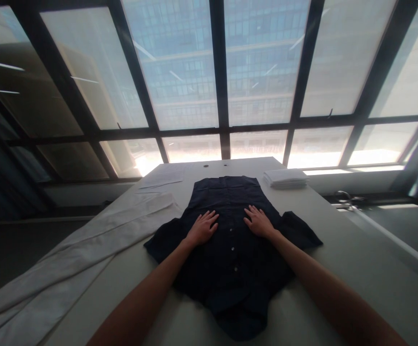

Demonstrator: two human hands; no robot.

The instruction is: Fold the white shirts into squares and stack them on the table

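Observation:
A dark navy short-sleeved button shirt [226,202] lies spread on the white table, its collar end toward me and its hem at the far side. Small pale buttons run down its middle. My left hand [203,227] rests flat on the left part of the shirt, fingers stretched away from me. On the right part, my right hand [258,221] lies flat too, with its fingers apart. Neither hand holds anything. The sleeves stick out to both sides, beyond my wrists.
White trousers or similar long white cloth [96,240] stretch along the left of the table [342,269]. Sheets of paper [163,178] lie at the far left. A folded white cloth stack [285,178] sits at the far right. Large windows [259,62] stand behind.

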